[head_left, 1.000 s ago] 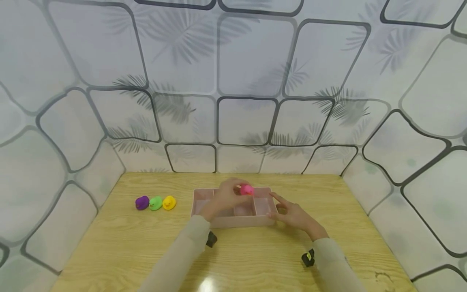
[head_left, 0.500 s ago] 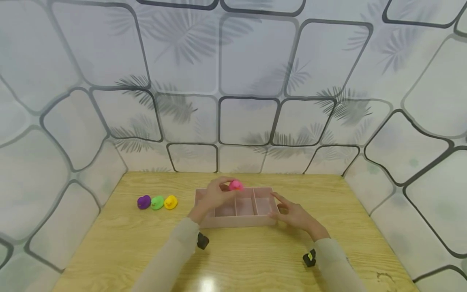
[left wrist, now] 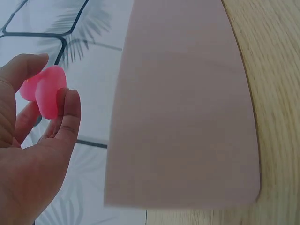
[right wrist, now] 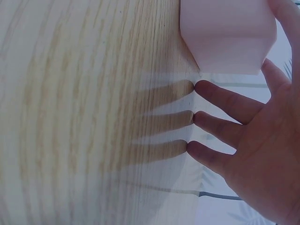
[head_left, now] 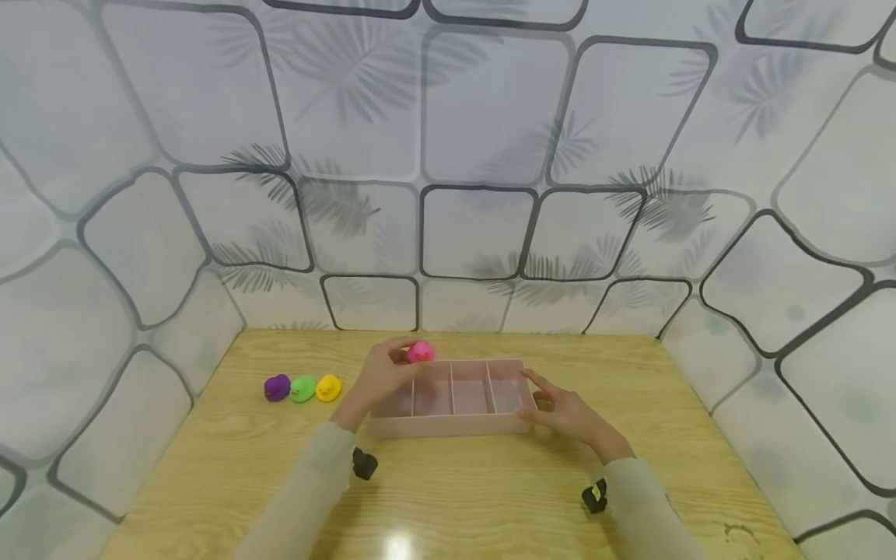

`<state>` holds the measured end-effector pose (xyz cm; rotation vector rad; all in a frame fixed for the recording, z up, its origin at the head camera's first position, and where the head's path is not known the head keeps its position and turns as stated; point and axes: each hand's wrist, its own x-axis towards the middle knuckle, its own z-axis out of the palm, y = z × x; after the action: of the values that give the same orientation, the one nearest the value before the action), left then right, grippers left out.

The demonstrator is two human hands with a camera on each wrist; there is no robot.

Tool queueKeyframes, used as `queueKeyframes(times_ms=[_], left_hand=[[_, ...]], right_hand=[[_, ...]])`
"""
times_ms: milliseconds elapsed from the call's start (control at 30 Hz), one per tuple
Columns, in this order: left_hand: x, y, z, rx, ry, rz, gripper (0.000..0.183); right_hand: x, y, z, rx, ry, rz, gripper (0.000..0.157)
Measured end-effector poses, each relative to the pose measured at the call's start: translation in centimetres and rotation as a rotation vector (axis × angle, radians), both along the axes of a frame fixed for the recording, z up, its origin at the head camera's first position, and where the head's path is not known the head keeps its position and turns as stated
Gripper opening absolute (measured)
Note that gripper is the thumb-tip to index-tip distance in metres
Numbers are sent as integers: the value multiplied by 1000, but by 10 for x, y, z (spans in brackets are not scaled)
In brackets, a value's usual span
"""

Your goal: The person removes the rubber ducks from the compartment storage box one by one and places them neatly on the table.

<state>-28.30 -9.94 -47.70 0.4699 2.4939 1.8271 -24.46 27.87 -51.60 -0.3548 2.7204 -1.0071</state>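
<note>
My left hand (head_left: 381, 377) pinches a pink rubber duck (head_left: 421, 352) between thumb and fingers, above the left part of a pale pink divided box (head_left: 451, 425). In the left wrist view the duck (left wrist: 49, 91) shows at the fingertips, apart from the box's long wall (left wrist: 183, 108). The box has several compartments in a row; those in sight hold nothing, and my hand partly hides the leftmost. My right hand (head_left: 560, 408) rests at the box's right end, thumb and index finger at the rim. In the right wrist view its other fingers are spread, tips at the wooden table.
To the left of the box, a purple duck (head_left: 276, 387), a green duck (head_left: 303, 388) and a yellow duck (head_left: 328, 387) sit in a row on the wooden table (head_left: 448, 498). A patterned wall covering (head_left: 476, 233) encloses the table's back and sides.
My left hand has moved left along the box with the pink duck, from over the right-hand compartments to the left end. My right hand stays at the box's right end.
</note>
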Motion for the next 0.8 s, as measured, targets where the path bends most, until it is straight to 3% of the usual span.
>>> queueKeyframes(times_ms=[400, 800], left_hand=[[2, -41, -1, -88, 37, 106, 47], [10, -89, 0, -72, 9, 162, 48]], right_hand=[[0, 0, -1, -5, 1, -3, 88], [-1, 1, -2, 1, 5, -4, 88]])
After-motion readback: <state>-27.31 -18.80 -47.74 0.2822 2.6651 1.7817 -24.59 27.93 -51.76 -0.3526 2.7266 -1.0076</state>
